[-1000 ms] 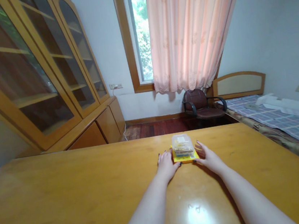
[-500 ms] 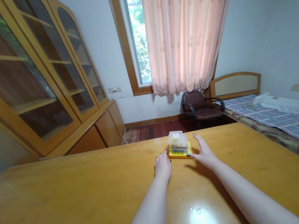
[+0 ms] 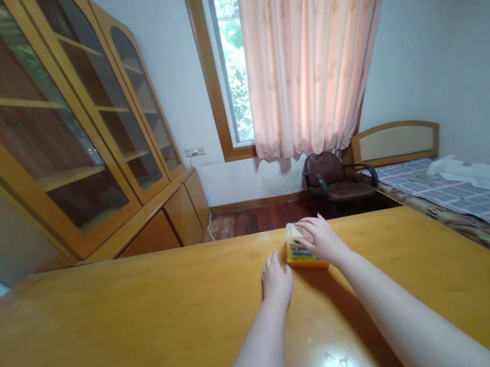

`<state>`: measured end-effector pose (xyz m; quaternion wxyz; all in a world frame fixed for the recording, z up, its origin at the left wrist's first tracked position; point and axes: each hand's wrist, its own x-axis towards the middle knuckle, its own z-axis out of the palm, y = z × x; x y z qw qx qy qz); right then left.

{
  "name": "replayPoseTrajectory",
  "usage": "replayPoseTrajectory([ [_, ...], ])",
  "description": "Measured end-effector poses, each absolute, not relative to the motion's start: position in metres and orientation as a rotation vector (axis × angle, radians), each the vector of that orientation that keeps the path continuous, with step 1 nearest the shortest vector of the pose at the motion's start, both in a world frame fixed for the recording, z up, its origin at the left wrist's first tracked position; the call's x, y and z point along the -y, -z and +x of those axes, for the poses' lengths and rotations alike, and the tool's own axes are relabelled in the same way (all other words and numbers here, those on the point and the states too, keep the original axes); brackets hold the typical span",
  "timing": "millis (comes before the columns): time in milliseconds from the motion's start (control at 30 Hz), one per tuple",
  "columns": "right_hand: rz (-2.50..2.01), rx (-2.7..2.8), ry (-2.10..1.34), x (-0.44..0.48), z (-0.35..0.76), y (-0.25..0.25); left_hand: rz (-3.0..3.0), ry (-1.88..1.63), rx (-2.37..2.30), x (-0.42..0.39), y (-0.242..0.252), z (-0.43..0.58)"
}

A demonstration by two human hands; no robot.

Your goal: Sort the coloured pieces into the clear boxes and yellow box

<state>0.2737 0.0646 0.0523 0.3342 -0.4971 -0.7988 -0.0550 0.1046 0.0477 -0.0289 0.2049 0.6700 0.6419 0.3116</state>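
Note:
A clear plastic box (image 3: pixel 291 232) is at the far edge of the table, over a flat yellow item (image 3: pixel 307 261) with printing on its top. My right hand (image 3: pixel 322 242) reaches across the box from the right, its fingers and thumb closed on the clear plastic; the hand hides much of it. Whether the box still touches the yellow item, I cannot tell. Just left of the yellow item, my left hand (image 3: pixel 276 279) rests on the table with its fingers stretched forward, holding nothing.
The wooden table (image 3: pixel 147 332) spreads wide around both arms. Beyond its far edge stands a dark red armchair (image 3: pixel 338 178). Glass-doored cabinets (image 3: pixel 140 199) line the left side, and a bed (image 3: pixel 464 189) with a checked cover is on the right.
My right hand has moved from beside the clear box onto it and closed on it. More of the yellow item's printed top shows. My left hand stays beside it, and the view has shifted slightly.

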Motion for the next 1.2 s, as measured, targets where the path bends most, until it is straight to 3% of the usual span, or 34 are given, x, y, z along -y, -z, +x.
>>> replayPoseTrajectory([
  [267, -1.098, 1.808, -0.006, -0.025, 0.255, -0.053, 1.817, -1.08, -1.773, -0.044, 0.019, 0.102],
  [500, -1.18, 1.608, -0.395, 0.026, 0.254, -0.006, 1.912, -1.343, -1.402, -0.026, 0.001, 0.095],
  [933, -1.391, 1.558, -0.367, 0.01, 0.275, 0.013, 1.713, -0.745, -0.644, -0.022, 0.008, 0.115],
  [1200, -1.359, 1.541, -0.526, 0.011, 0.268, 0.012, 1.731, -0.616, -0.61, -0.017, 0.001, 0.118],
])
